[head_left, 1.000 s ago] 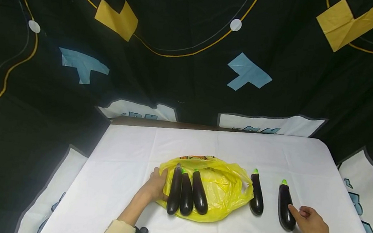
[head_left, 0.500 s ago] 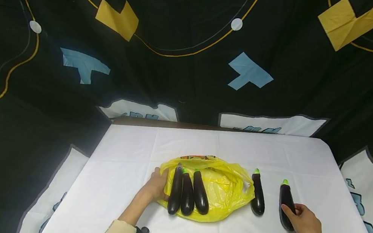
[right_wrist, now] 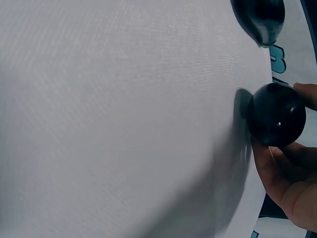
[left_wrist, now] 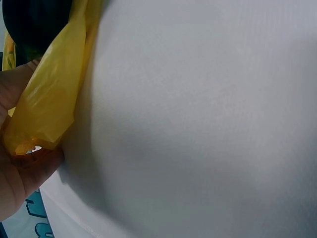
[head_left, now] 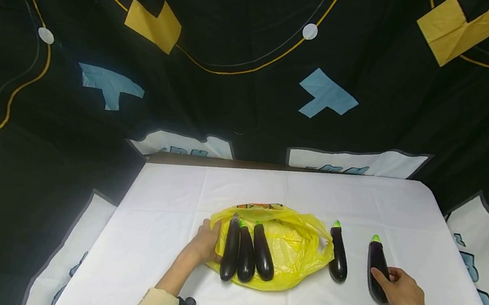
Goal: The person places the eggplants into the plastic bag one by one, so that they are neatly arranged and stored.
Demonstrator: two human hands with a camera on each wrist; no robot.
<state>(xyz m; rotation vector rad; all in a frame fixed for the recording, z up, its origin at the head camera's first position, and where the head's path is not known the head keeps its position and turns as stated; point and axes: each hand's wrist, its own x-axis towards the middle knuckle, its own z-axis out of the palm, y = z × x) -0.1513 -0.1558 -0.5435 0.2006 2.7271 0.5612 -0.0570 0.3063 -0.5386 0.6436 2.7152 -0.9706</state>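
My left hand (head_left: 205, 244) grips the left edge of a yellow plastic bag (head_left: 292, 249), its film caught between thumb and fingers in the left wrist view, where the bag (left_wrist: 54, 94) hangs at the left. Three dark eggplants (head_left: 246, 254) lie side by side on the bag's left part, near that hand. At the right, my right hand (head_left: 404, 293) holds another eggplant (head_left: 377, 266) around its lower body, thumb on one side and fingers on the other. From the right wrist, the rounded end of this eggplant (right_wrist: 277, 115) shows between the fingers. Its green stem end points away from me.
One more eggplant (head_left: 338, 254) lies between the bag and my right hand, against the bag's right edge. A white cloth covers the table (head_left: 169, 189). Behind it hangs a black curtain (head_left: 231, 106) with yellow and blue shapes.
My right hand has moved left, from touching the far-right eggplant's side to gripping it around its body. That eggplant has shifted very slightly right. My left hand and the bag stay still.
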